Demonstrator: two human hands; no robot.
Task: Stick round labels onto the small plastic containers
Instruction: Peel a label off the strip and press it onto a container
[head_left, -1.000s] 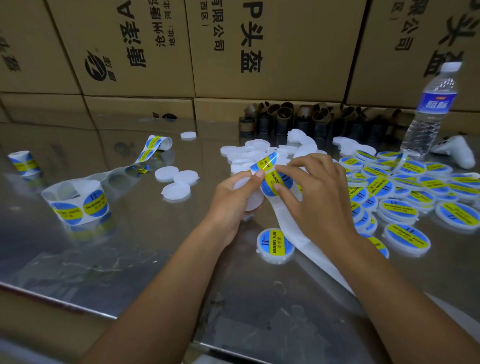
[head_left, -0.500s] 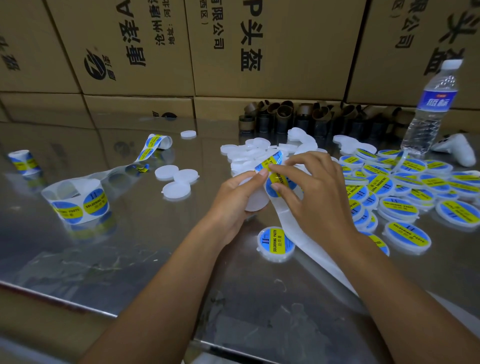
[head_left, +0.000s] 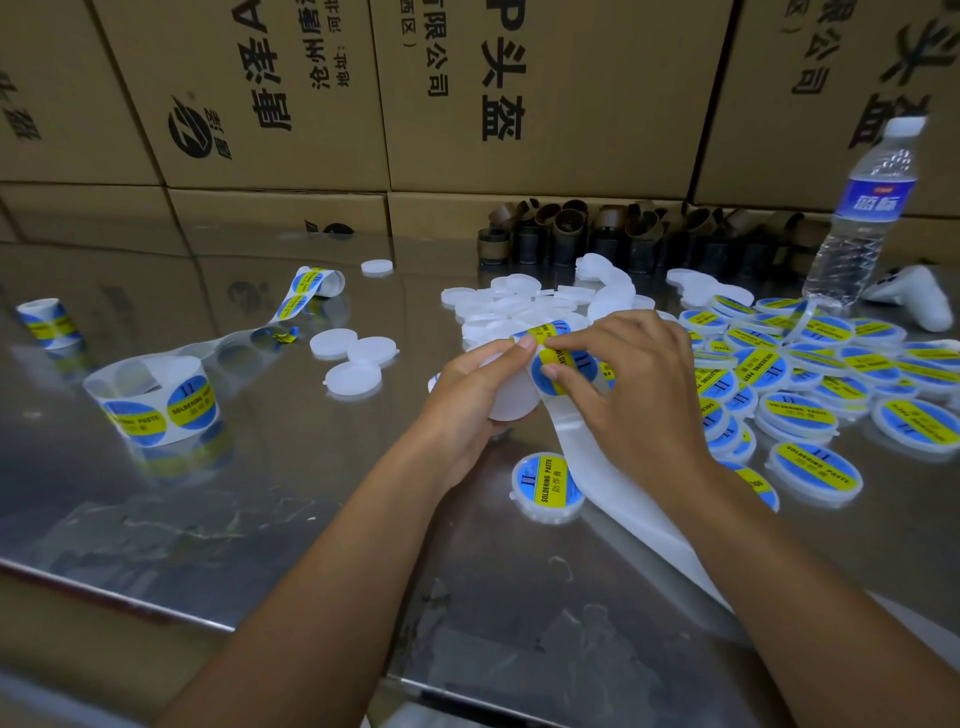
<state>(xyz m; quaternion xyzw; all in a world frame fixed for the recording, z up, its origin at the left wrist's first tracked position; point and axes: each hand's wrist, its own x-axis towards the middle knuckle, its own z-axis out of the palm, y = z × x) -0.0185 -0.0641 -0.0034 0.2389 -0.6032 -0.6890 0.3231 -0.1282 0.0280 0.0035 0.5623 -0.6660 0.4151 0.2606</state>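
My left hand (head_left: 467, 400) grips a small white plastic container (head_left: 511, 397) above the steel table. My right hand (head_left: 634, 384) pinches a round blue and yellow label (head_left: 558, 364) on a white backing strip (head_left: 618, 499), right beside that container. The strip trails down toward the table's near edge. One labelled container (head_left: 548, 486) lies just below my hands. A heap of blank white containers (head_left: 524, 309) sits behind my hands. Several labelled containers (head_left: 815, 374) are spread out to the right.
A label roll (head_left: 156, 410) stands at the left, its strip running to a curl (head_left: 311, 286) further back; a smaller roll (head_left: 44, 322) stands far left. Three blank lids (head_left: 356, 356) lie centre-left. Brown tape cores (head_left: 597, 234), a water bottle (head_left: 862, 218) and cardboard boxes (head_left: 519, 93) stand behind.
My right hand's fingers have slid along the label on the strip, and both hands have shifted slightly. The container stays in my left hand.
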